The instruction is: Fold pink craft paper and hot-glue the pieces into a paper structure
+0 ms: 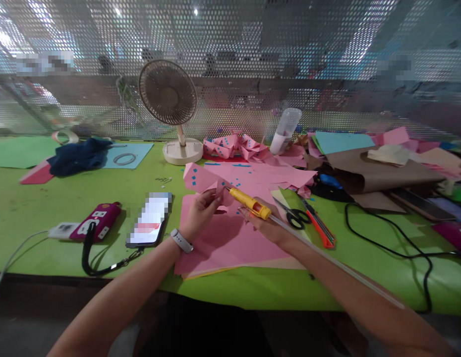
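Observation:
My left hand is closed, its fingers pinching a folded pink paper piece dotted with small blue squares. In my right hand is a yellow glue gun, and its nozzle tip meets or nearly meets the paper beside my left fingertips. A long clear glue stick runs out of the gun's back along my right forearm. Beneath both hands lie pink sheets. Small blue squares are scattered just beyond. Black scissors and an orange box cutter lie right of my right hand.
Behind the sheets sit folded pink paper pieces, a fan and a white bottle-shaped device. A phone and a purple power bank lie left. Brown paper and a black cable are right.

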The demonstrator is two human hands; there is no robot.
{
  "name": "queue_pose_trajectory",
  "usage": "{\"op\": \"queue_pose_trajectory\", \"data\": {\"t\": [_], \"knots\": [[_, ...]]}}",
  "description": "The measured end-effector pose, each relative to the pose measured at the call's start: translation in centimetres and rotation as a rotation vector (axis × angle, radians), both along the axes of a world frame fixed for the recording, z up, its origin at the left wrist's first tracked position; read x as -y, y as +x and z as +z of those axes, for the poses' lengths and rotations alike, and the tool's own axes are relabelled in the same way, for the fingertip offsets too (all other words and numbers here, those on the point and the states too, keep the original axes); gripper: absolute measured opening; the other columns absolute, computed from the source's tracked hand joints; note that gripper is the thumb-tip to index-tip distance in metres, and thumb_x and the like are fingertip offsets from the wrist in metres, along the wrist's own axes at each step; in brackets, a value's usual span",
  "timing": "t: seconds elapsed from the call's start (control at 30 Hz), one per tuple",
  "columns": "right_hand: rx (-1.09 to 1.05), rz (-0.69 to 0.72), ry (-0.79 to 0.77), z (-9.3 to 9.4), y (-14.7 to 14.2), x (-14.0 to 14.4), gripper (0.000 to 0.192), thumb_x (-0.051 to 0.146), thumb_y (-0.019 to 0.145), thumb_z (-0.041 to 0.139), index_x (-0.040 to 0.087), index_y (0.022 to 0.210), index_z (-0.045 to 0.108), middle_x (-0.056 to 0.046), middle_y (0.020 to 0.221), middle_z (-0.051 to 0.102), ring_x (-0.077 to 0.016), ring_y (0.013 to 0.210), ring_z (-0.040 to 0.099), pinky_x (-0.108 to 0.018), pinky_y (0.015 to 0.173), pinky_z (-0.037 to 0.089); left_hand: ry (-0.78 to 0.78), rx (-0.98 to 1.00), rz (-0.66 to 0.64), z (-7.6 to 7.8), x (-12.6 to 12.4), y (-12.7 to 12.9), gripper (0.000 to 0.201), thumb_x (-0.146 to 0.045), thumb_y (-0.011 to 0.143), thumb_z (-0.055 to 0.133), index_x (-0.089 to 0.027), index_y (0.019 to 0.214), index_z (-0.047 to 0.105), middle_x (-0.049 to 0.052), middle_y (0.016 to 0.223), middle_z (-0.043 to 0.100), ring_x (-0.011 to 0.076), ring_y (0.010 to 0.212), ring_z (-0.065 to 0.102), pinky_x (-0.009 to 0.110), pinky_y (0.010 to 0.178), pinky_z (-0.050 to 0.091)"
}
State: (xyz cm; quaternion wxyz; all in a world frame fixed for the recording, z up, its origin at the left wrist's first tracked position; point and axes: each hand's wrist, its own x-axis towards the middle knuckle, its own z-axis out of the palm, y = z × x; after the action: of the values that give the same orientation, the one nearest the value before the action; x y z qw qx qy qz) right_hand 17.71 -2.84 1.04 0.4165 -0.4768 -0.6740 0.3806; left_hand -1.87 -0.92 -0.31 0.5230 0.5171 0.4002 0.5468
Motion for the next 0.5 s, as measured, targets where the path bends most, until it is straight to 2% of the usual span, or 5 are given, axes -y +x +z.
{"op": "queue_pose_trajectory", "data": {"t": [0.37, 0.5], "knots": [[0.002, 0.023, -0.036, 0.0, -0.07, 0.07, 0.021, 0.042, 0.079, 0.065, 0.021, 0.083, 0.061, 0.002, 0.065, 0.057, -0.0137, 0.056, 0.052, -0.026, 0.05, 0.043, -0.003, -0.002, -0.011, 0.03, 0.0, 0.0, 0.041, -0.048, 0.073, 0.074, -0.018, 0.1, 0.065, 0.001, 0.08, 0.065, 0.0166, 0.079, 0.065, 0.032, 0.067, 0.061], [0.014, 0.017, 0.0, -0.12, 0.17, -0.02, 0.021, 0.043, 0.08, 0.064, 0.022, 0.081, 0.061, 0.002, 0.065, 0.056, -0.0154, 0.057, 0.052, -0.03, 0.053, 0.044, -0.028, 0.026, -0.019, 0.2, 0.03, -0.06, 0.043, -0.049, 0.071, 0.077, -0.018, 0.099, 0.064, 0.001, 0.08, 0.066, 0.0167, 0.077, 0.066, 0.033, 0.068, 0.061]]}}
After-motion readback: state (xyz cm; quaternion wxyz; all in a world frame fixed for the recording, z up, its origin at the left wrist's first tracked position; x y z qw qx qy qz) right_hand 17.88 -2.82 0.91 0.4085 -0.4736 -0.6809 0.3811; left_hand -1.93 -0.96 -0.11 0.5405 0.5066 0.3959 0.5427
